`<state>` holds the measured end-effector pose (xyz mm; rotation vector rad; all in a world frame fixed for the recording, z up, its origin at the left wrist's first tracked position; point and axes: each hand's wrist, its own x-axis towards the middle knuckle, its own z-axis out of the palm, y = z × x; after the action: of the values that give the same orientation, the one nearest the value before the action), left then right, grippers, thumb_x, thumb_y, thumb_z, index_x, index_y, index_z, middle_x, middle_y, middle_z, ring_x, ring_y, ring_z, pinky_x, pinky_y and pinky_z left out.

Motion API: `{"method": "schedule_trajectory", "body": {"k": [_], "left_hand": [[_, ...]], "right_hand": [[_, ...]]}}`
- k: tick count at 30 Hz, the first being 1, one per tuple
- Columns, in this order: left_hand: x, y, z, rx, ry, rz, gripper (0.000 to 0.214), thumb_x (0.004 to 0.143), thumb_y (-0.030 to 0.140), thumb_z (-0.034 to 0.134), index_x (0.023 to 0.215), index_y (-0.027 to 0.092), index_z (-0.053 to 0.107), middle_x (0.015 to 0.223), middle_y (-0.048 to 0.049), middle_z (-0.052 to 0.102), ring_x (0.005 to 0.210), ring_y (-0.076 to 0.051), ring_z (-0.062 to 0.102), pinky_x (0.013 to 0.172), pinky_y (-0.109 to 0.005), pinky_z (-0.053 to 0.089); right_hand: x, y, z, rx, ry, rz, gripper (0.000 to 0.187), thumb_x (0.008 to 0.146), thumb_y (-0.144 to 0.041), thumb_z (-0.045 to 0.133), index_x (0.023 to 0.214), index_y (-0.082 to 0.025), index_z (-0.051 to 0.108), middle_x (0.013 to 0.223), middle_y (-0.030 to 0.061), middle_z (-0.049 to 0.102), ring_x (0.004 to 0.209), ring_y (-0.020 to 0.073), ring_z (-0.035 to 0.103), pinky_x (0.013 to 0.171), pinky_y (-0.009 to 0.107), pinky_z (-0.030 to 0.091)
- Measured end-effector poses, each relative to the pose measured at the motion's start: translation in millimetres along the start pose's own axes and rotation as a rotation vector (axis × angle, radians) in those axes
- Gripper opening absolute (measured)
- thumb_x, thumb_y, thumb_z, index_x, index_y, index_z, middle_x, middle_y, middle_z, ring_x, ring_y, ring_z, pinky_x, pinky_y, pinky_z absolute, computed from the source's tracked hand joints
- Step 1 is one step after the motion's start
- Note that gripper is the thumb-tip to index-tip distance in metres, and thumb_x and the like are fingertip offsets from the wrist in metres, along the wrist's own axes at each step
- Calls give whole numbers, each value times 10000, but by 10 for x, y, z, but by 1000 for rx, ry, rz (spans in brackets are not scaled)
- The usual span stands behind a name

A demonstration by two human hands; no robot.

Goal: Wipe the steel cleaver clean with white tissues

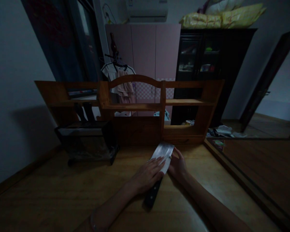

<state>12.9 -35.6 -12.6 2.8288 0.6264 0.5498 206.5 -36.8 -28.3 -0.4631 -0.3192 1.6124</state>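
A cleaver [168, 151] with a broad metal blade and a black riveted handle is over the wooden tabletop, its handle towards me. My left hand [151, 174] lies across the flat of the blade, fingers stretched out and thumb close to the handle. At the blade's right edge is my right hand [177, 166], holding it with the thumb near the far corner. Some of the right fingers are hidden behind the blade. To the left stands a dark knife block [87, 141] with two black handles [84, 112] sticking up from it.
A low wooden shelf unit [135, 106] runs along the back of the tabletop [87, 199]. A raised wooden edge [232, 170] borders the right side. Beyond are pink wardrobes [143, 51], a dark cabinet [232, 64] and hanging clothes [118, 72]. The room is dim.
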Motion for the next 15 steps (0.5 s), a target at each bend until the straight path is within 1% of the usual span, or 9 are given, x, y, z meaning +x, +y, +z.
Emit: {"method": "schedule_trajectory", "body": {"k": [5,7,9,11,15], "left_hand": [[-9,-187,113,41,84,-128,518,1018,418,275,1502,233,255,1568,-42,199,1451,-183,163,1186,-414,237],[-12,-224,124,47,109,-174,532,1017,432,269,1507,226,235,1573,-46,171,1455,-190,138,1187,-423,228],[-11,-215,102,50,131,-185,537,1018,432,263,1514,232,207,1577,-41,151,1457,-190,122,1191,-431,209],[-4,-169,57,44,128,-132,535,1019,421,268,1518,246,187,1579,-29,147,1459,-183,119,1197,-421,192],[9,-68,-12,9,26,51,493,1022,374,288,1505,285,234,1563,10,225,1454,-165,153,1204,-401,179]], "right_hand": [[2,1,6,-6,-44,5,213,844,-420,580,851,-218,650,789,43,704,796,242,664,752,391,532],[-1,0,11,-28,-53,8,228,840,-431,581,866,-216,650,797,46,705,802,246,665,748,393,533],[-6,1,21,-36,-49,-2,241,837,-436,580,879,-209,652,805,54,708,800,250,666,745,396,533],[-9,3,29,-25,-37,-13,237,835,-425,582,887,-206,654,808,57,712,794,252,667,749,400,533],[4,9,15,-12,-8,-13,210,838,-396,581,870,-205,664,780,54,714,783,258,672,759,415,534]]}}
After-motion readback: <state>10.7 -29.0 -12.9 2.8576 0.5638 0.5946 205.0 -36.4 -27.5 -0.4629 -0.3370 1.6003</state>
